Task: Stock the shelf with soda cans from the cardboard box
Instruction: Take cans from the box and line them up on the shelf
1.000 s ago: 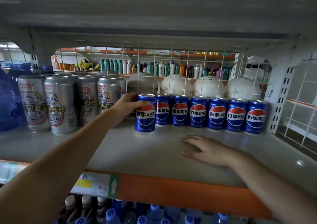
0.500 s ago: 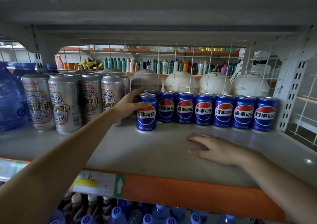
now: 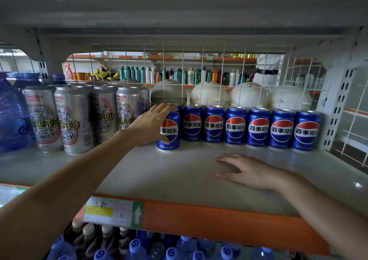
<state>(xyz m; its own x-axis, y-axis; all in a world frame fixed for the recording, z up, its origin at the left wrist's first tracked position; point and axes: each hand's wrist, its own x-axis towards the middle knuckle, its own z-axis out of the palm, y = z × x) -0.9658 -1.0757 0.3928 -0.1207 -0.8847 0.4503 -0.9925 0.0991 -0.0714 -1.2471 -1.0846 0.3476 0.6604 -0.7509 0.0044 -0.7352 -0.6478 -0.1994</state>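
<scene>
Blue cylindrical soda can point(image 3: 171, 130): upright, gripped in curled fingers point(image 3: 162, 108) of left hand point(image 3: 149, 124).
Right hand point(image 3: 251, 173): flat on smooth grey shelf point(image 3: 159, 176).

Blue soda cans point(image 3: 237, 127) with red-white-blue globes, silver cans point(image 3: 72, 120) with blue floral patterns, orange shelf edge point(image 3: 209, 218)

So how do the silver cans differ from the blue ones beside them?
The silver cans are taller; the blue cans are shorter. Silver ones carry an ornate oval label, blue ones a red, white and blue globe. The left hand grips the leftmost blue can, no silver one. Both stand upright on one shelf.
</scene>
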